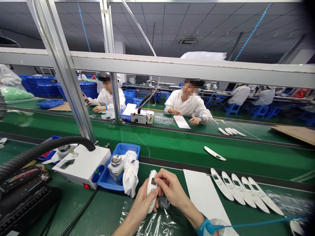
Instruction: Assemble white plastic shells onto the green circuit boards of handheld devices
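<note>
A white handheld device (152,186) with a small dark display stands nearly upright between my hands. My left hand (144,200) is wrapped around its lower part, the thumb on its front. The fingers of my right hand (169,186) are pinched together at the device's upper right edge, beside the display; whether they hold anything small is hidden. A blue strap (208,226) circles my right wrist. Clear plastic film (157,223) lies under my hands. To the right are a white sheet (204,193) and several long white shell parts (236,188) in a row.
A blue tray (119,149) holds a metal-capped bottle (115,167) and white cloth (131,173). Left of it stands a white box (83,160) with a black hose (49,146). One white part (215,153) lies on the green belt (172,144). Two people sit across.
</note>
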`<state>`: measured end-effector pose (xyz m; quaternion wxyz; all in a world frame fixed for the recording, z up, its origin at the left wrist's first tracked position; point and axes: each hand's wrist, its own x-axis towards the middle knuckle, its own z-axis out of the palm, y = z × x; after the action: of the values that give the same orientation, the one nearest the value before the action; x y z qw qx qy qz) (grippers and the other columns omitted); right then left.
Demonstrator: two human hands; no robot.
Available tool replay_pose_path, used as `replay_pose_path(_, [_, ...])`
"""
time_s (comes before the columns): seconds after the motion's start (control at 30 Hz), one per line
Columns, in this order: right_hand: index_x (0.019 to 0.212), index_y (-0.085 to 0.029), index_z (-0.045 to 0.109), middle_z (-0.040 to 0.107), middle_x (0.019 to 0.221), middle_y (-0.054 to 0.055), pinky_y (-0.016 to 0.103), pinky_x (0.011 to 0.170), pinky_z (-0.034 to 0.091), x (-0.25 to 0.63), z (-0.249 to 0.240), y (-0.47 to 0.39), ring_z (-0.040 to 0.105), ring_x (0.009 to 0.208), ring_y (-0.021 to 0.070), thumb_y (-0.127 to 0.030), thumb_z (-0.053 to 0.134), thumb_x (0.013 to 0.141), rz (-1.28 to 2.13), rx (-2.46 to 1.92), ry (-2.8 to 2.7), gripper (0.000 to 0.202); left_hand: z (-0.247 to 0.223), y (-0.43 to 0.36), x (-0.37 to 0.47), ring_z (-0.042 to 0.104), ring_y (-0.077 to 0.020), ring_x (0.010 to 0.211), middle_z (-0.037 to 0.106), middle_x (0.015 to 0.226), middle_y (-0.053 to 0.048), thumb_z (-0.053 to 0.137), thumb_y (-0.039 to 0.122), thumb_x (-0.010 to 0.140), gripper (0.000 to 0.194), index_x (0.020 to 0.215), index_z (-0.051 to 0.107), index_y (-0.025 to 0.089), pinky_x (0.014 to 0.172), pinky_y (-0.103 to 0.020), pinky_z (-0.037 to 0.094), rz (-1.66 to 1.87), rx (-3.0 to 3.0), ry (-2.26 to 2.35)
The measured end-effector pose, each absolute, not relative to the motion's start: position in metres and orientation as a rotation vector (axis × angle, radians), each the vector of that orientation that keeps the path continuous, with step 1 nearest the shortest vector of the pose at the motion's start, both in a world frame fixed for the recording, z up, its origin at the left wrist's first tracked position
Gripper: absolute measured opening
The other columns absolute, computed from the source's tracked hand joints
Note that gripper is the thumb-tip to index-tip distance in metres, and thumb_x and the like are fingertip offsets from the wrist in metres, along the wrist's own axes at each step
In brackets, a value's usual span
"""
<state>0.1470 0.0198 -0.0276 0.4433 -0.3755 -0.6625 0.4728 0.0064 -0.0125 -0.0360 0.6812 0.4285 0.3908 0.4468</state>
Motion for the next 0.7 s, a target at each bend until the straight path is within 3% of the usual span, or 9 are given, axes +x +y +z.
replay_pose_path(0.7, [0.080,-0.019,0.060,0.051,0.079,-0.001,0.020,0.050,0.042,0.1509,-0.0192,0.0143,0.051,0.051,0.0073,-0.030,0.048,0.097,0.979,-0.953,-1.805,0.023,-0.0371,-0.0175,0.0073,0.048,-0.0105,0.051,0.054,0.061,0.005,0.066,0.049,0.080,0.054,0.117,0.047,0.015,0.047,-0.022,0.036,1.004,0.958,0.862])
